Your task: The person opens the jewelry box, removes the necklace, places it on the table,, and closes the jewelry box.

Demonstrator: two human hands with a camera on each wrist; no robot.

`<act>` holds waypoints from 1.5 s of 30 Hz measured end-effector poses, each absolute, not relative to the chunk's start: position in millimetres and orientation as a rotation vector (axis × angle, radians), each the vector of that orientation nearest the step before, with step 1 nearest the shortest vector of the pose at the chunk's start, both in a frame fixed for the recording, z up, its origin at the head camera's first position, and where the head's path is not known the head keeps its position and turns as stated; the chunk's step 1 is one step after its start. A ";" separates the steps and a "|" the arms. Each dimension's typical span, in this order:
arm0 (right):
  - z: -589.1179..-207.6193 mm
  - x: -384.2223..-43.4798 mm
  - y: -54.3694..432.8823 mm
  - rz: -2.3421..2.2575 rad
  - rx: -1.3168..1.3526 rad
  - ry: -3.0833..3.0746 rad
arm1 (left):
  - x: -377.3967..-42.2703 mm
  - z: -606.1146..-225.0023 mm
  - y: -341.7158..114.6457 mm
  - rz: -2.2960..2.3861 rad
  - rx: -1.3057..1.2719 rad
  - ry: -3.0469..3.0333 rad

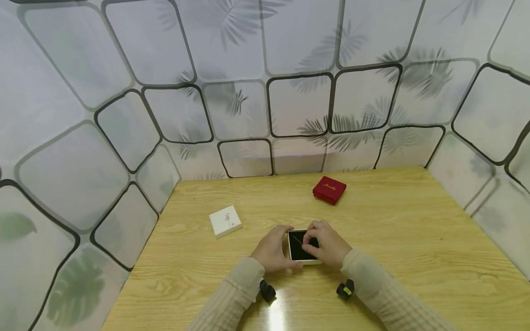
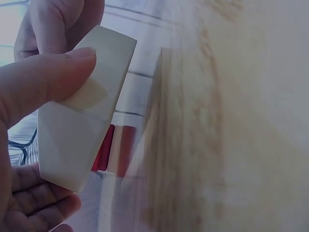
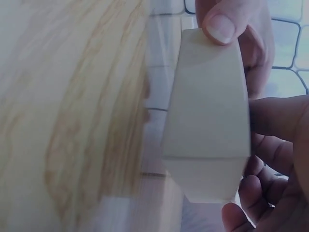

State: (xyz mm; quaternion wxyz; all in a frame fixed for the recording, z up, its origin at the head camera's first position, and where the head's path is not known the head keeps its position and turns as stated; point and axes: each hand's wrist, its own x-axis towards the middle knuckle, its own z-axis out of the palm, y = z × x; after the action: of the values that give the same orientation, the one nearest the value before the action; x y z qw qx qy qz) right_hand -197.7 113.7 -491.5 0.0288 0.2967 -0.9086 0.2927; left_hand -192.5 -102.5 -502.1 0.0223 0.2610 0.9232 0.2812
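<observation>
A small white open box [image 1: 304,262] with a black lining lies in front of the person. The left hand [image 1: 271,250] grips it from the left, its thumb along the near wall and its fingers at the far corner. In the left wrist view the thumb [image 2: 72,72] presses the box's white side wall [image 2: 77,140]. Over the lining, the right hand [image 1: 327,243] pinches a thin silver chain [image 1: 297,240] between thumb and forefinger. Part of the chain is hidden by those fingers. The right wrist view shows the box wall [image 3: 207,101] hiding the fingertips.
A white lid [image 1: 225,221] with a pink flower print lies on the wooden table [image 1: 414,230], left of the hands. Farther back stands a closed red box [image 1: 329,190] with gold lettering. Patterned fabric [image 1: 298,105] encloses the back and sides.
</observation>
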 end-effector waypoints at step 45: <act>-487.7 -198.7 123.7 1.122 0.745 -2.764 | -195.8 -501.8 -105.1 0.966 0.773 2.846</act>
State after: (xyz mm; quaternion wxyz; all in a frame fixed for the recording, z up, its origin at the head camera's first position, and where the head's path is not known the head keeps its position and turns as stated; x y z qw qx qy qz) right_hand -198.7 123.7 -487.7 0.0333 0.2422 -0.8985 0.3646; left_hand -195.8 -105.1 -501.8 0.0192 0.2491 0.9169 0.3113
